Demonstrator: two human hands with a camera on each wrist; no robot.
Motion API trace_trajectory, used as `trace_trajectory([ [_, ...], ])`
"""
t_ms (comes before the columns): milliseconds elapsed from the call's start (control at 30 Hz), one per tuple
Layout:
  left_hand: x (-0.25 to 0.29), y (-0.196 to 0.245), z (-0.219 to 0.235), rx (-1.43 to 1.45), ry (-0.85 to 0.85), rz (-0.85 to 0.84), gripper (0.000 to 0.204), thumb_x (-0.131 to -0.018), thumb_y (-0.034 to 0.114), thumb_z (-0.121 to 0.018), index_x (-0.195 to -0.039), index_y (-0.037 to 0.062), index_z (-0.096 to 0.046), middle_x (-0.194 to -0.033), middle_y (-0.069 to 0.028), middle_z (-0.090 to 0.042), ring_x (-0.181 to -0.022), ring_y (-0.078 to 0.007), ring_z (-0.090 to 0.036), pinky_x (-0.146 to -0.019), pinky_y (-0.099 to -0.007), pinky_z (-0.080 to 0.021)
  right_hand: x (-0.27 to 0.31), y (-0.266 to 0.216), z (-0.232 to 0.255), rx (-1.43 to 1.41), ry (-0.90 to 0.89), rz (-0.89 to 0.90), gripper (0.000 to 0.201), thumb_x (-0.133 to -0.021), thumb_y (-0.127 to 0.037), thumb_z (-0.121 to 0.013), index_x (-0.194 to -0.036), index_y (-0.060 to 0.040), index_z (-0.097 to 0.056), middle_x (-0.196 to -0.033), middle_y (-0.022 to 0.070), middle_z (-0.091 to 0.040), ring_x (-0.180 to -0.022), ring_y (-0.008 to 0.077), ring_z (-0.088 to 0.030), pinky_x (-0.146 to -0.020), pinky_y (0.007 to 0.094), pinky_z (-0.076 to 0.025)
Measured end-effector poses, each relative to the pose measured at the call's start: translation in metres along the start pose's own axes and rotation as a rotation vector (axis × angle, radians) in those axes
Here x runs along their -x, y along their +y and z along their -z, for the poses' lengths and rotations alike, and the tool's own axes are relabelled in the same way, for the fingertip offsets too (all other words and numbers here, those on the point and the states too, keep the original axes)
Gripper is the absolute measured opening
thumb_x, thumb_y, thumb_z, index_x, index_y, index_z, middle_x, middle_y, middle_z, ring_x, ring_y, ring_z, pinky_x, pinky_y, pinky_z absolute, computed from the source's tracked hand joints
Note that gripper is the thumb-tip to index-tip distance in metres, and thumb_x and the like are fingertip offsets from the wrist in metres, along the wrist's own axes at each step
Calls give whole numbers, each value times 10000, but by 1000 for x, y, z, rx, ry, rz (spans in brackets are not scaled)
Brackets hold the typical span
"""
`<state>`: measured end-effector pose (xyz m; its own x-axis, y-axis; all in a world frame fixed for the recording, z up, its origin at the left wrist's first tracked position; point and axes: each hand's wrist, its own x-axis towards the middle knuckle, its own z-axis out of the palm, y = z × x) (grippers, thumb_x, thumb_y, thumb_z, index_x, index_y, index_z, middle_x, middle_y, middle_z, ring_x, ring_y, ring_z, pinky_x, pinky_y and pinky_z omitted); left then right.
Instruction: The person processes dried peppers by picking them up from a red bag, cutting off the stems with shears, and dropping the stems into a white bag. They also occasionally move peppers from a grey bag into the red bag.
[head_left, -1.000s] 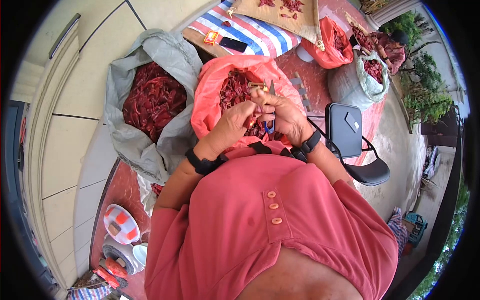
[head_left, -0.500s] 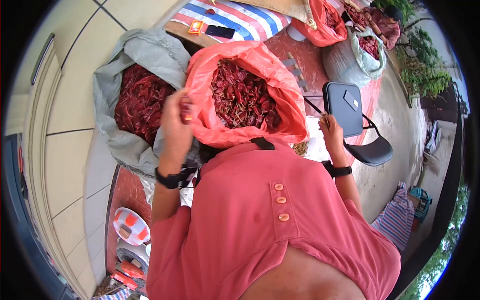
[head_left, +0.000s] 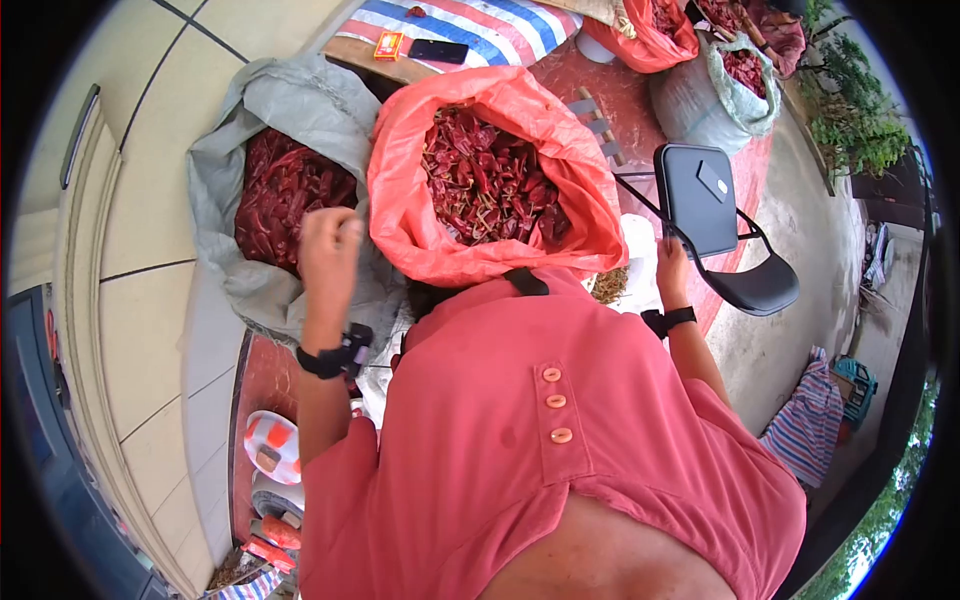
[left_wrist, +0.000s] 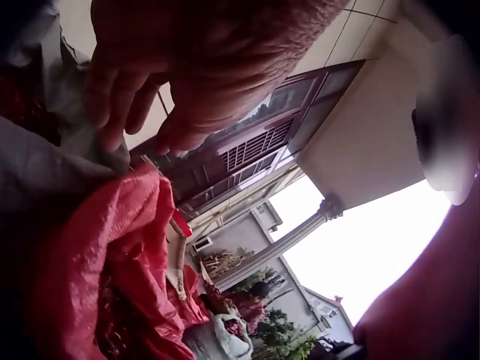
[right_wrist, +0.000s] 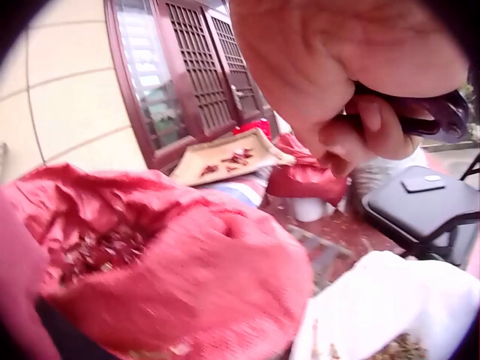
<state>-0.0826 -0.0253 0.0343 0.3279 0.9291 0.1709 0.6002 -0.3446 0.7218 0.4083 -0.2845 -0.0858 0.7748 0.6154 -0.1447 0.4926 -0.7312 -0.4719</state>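
My left hand (head_left: 330, 255) is over the near right side of the grey sack (head_left: 235, 160), which holds dried red chillies (head_left: 290, 190). In the left wrist view its fingers (left_wrist: 120, 105) hang loosely with nothing between them. Off to the right, my right hand (head_left: 674, 272) is above a white bag (right_wrist: 375, 292). It grips scissors, whose dark blue handle (right_wrist: 450, 116) shows in the right wrist view; the blades are hidden. Between the hands stands an open red sack (head_left: 400, 235), with stemmed dried chillies (head_left: 490, 185) inside.
A black folding chair (head_left: 695, 200) stands right of the red sack. Beyond is a striped cloth (head_left: 500, 35) with a phone (head_left: 438, 51) and a small box (head_left: 388, 45). A pale sack (head_left: 700, 105) of chillies stands at the far right. Bits of stem (right_wrist: 401, 349) lie in the white bag.
My hands have parted from over the red sack. The left swung to the grey sack with red chillies and has let them go. The right moved out to the right with the scissors.
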Motion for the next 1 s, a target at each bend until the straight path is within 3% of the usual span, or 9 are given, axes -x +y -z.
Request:
trace_trajectory([
  [67,23,8,-21,-101,-151,44,184,-842,186,-663,-986,73,-645,-1015,-115,-504,-845,-213,-543,-783,-332,-465,-8,-48,-14,-195,50,254,125,-912,-131,-554,-953,-19,-591,-857,139,-648,-809,285,-632,-725,362,-486],
  [167,40,15,-41,-207,-357,197,262,-851,264,-653,-1028,71,-650,-1044,-162,-542,-901,-287,-578,-815,-345,-470,-3,-120,-60,-441,-353,388,153,-909,-127,-573,-1019,-27,-612,-935,133,-646,-880,235,-626,-798,333,-489],
  [200,44,13,-47,-242,-426,260,274,-858,276,-645,-1039,71,-651,-1050,-173,-560,-913,-304,-590,-818,-349,-472,-4,-136,-82,-408,-419,624,172,-890,-151,-584,-1017,-42,-624,-939,137,-653,-932,279,-621,-830,360,-492],
  [233,46,8,-56,-123,-391,280,269,-872,270,-625,-1046,67,-651,-1037,-176,-583,-919,-315,-598,-818,-353,-474,-2,-156,-100,-86,-614,525,195,-876,-181,-579,-1042,-98,-641,-1003,135,-638,-977,320,-603,-852,393,-490],
  [333,46,-4,-65,104,-300,262,250,-911,242,-568,-1052,53,-652,-990,-175,-644,-924,-328,-622,-815,-360,-479,12,-188,-156,187,-676,712,280,-876,-246,-540,-1135,-215,-643,-1101,147,-587,-1039,343,-586,-850,448,-495],
  [533,48,57,3,297,-119,205,232,-947,187,-510,-1021,25,-658,-961,-185,-665,-900,-303,-647,-798,-335,-484,-21,-185,-230,-15,-603,589,249,-859,-248,-597,-1020,-70,-663,-904,172,-658,-853,312,-647,-746,428,-507],
  [733,33,64,39,-216,-214,187,292,-934,239,-544,-1149,61,-627,-959,-189,-660,-853,-324,-637,-763,-338,-489,-14,-208,-162,-566,-648,210,318,-900,-318,-624,-835,-10,-670,-648,82,-632,-523,141,-567,-495,303,-442],
  [767,24,83,47,-478,-439,351,349,-922,264,-557,-1213,74,-593,-912,-173,-663,-825,-348,-624,-724,-370,-483,1,-237,-112,-550,-671,174,349,-930,-334,-593,-801,-16,-656,-640,24,-608,-498,63,-472,-458,239,-373],
  [1000,-29,126,34,199,-580,-58,581,-808,162,-677,-1343,75,-467,-964,-132,-655,-957,-275,-630,-848,-379,-466,29,-269,-19,-738,-726,156,332,-951,-330,-565,-805,-42,-641,-652,-12,-575,-489,42,-411,-452,196,-318],
])
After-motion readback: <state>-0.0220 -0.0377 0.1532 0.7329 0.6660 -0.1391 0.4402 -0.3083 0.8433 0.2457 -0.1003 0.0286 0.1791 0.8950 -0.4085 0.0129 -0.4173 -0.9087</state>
